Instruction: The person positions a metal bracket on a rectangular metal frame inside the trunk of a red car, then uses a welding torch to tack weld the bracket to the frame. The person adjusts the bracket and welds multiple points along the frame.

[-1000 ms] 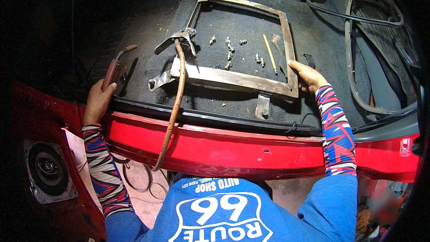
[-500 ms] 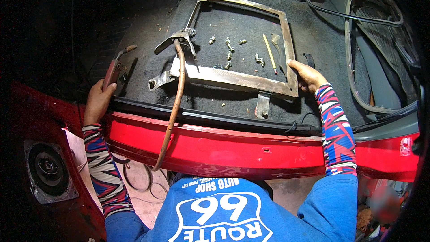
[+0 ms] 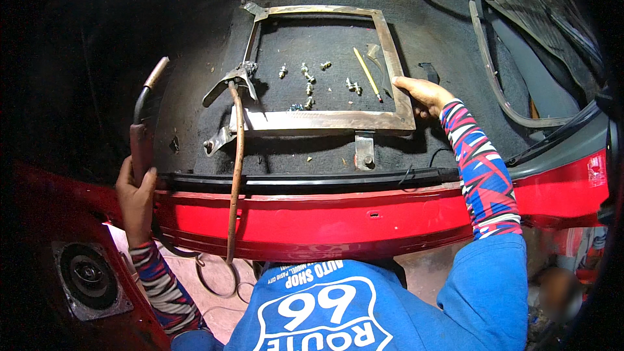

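Note:
My left hand (image 3: 135, 198) is wrapped around the dark red handle of a welding torch (image 3: 142, 146), held upright at the left with its bent neck and copper-coloured nozzle pointing up. On the right, my right hand (image 3: 426, 96) grips the right bar of a rectangular bare metal frame (image 3: 325, 120), thumb on top; its other fingers are partly hidden. The frame lies on dark carpet and has bracket tabs at its corners. A metal clamp (image 3: 236, 80) sits on its left side, with a brown cable (image 3: 236, 156) running from it toward me.
Inside the frame lie several bolts with nuts (image 3: 309, 78) and a yellow pencil (image 3: 368, 75). A red car body sill (image 3: 312, 218) crosses in front of me. Rubber seal strips (image 3: 487, 58) curve at the right. A round speaker (image 3: 90, 278) is at the lower left.
The torch has swung from leaning right to nearly upright, nozzle higher. My right hand keeps its hold on the frame. The whole view has shifted somewhat.

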